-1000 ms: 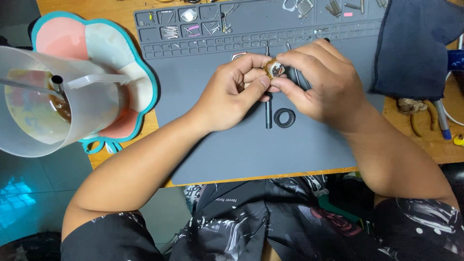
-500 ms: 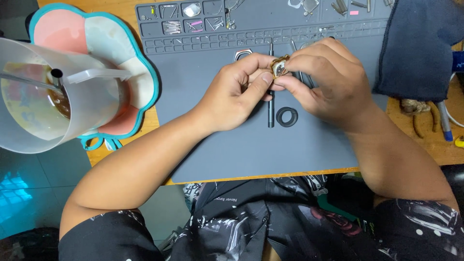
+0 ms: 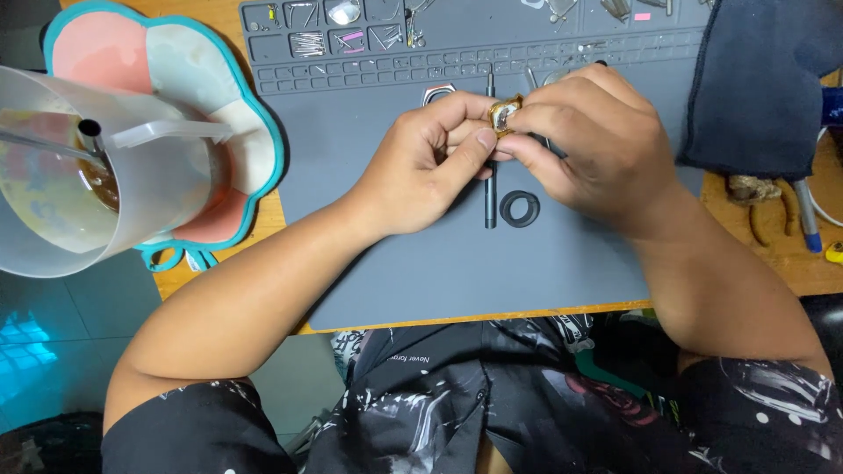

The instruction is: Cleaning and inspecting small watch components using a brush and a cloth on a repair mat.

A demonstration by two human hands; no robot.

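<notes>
- Both hands meet over the grey work mat (image 3: 395, 263), the landmark for every place below; you hold a small gold-coloured watch case (image 3: 503, 114) above the mat's upper middle, clear of its surface.
- Your left hand (image 3: 430, 162) grasps the watch case with thumb and forefinger pinched on its near side; the other fingers are curled under.
- Your right hand (image 3: 588, 140) is clenched around the far side of the same case, fingertips pressing on its edge. Whether it also holds a tool cannot be told, since the fingers cover that side.
- Keep the pinch on the rim, not the face, so the case does not twist or spring out; a judgement from its small size and smooth metal.
- A slim dark screwdriver (image 3: 490, 189) lies upright down the mat's middle, directly beneath your hands, with a black rubber ring (image 3: 520, 209) just beside it to the right. Work low over the mat, so that a dropped part lands there.
- The parts tray (image 3: 290, 22) moulded into the mat's top edge holds small screws and pins.
- Off the mat's left edge stands a translucent cup (image 3: 70, 193) of brown drink on a flower-shaped coaster (image 3: 97, 61); keep your left elbow clear of it.
- A dark cloth (image 3: 755, 88) covers the mat's upper right corner.
</notes>
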